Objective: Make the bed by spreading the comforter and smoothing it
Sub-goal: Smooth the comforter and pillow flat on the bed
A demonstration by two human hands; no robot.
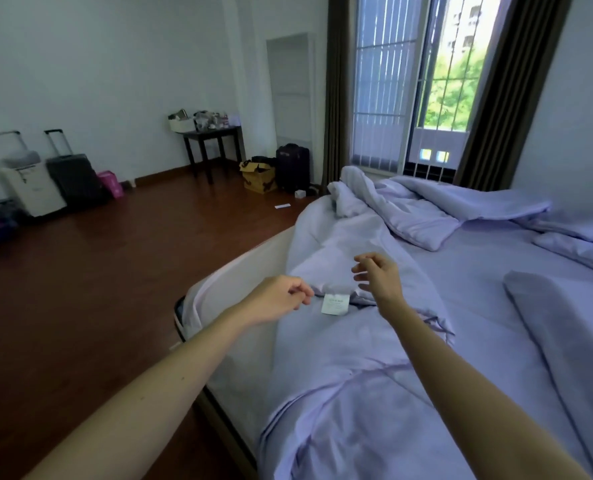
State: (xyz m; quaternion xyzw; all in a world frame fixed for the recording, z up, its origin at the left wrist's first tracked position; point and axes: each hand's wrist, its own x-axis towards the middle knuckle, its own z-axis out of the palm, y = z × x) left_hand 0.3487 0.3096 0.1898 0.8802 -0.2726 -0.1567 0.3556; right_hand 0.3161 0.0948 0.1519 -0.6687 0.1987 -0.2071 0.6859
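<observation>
A lilac comforter (pixel 350 362) lies crumpled along the left side of the bed (pixel 232 271), bunched into folds toward the window. A white care label (pixel 335 303) sticks out of its edge. My left hand (pixel 277 297) hovers just left of the label, fingers curled loosely with nothing in them. My right hand (pixel 380 275) hangs just above the comforter to the right of the label, fingers apart and empty. Both arms reach out over the bed.
A folded lilac piece (pixel 562 327) and pillows (pixel 579 237) lie on the right of the bed. Brown wood floor (pixel 115 271) stretches left. Suitcases (pixel 73 178), a dark side table (pixel 212 140), a cardboard box (pixel 258 176) and a barred window (pixel 423 74) line the walls.
</observation>
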